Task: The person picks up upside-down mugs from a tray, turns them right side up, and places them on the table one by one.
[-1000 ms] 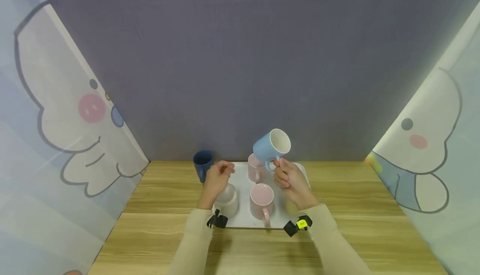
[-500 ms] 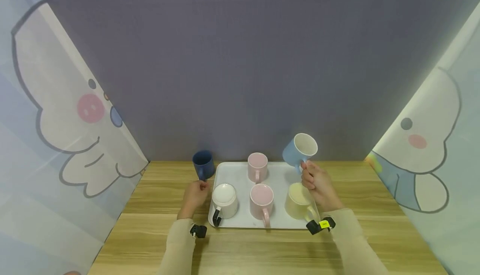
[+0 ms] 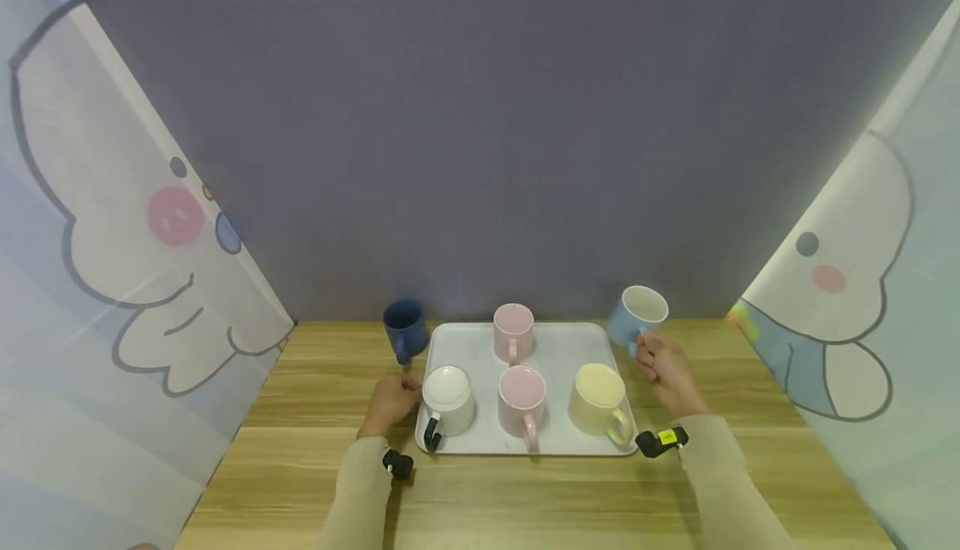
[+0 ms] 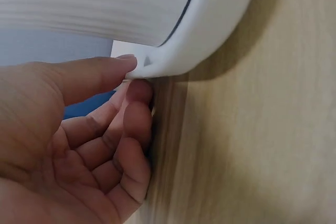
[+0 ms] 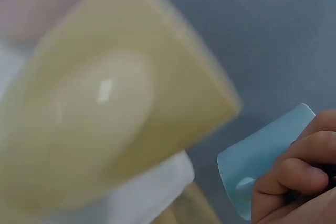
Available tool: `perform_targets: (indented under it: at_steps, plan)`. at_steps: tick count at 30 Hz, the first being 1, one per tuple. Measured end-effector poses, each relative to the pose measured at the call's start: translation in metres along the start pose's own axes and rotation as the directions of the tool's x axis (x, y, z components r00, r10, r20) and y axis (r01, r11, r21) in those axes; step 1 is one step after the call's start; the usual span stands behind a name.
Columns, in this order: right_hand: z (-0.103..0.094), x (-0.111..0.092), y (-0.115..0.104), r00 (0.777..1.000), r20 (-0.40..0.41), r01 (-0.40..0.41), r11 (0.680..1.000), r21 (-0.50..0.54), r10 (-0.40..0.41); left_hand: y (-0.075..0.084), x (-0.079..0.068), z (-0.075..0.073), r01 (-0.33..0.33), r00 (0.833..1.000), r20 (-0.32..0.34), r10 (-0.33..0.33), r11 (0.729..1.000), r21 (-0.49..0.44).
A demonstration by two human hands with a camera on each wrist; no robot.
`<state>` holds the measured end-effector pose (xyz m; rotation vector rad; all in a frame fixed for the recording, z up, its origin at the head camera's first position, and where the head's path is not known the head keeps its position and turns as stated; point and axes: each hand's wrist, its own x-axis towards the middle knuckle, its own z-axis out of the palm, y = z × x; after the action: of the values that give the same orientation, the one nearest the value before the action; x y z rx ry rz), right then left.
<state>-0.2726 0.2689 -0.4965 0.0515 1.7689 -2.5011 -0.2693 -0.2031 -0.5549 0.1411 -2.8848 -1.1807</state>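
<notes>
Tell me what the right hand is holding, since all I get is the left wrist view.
Observer: In the head view, the right hand holds the light blue mug by the tray's right end; I can't tell whether the base is resting on anything.
Operator: Copy. Count the mugs on the tray for me.
Observer: Four: the white mug, the rear pink mug, the front pink mug and the yellow mug.
Operator: Now check the table past the tray's left end.
Observer: A dark blue mug stands mouth up on the table, near the tray's far left corner.
</notes>
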Motion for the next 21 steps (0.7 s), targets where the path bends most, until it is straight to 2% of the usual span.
perform_targets:
  at_steps: [7,13,21]
  plan:
    - [-0.017,0.012,0.014,0.997,-0.061,-0.064,0.988,-0.138,0.056,0.001,-0.001,-0.001,0.006,1.0,0.002,-0.006,1.0,-0.005]
    - [-0.026,0.018,0.025,0.992,-0.106,-0.095,0.976,-0.195,0.075,0.003,-0.001,-0.001,0.015,1.0,0.023,-0.015,1.0,-0.012]
    - [-0.03,0.023,0.032,0.98,-0.145,-0.166,0.967,-0.195,0.139,-0.001,0.001,-0.001,0.016,0.999,0.028,-0.016,1.0,-0.008]
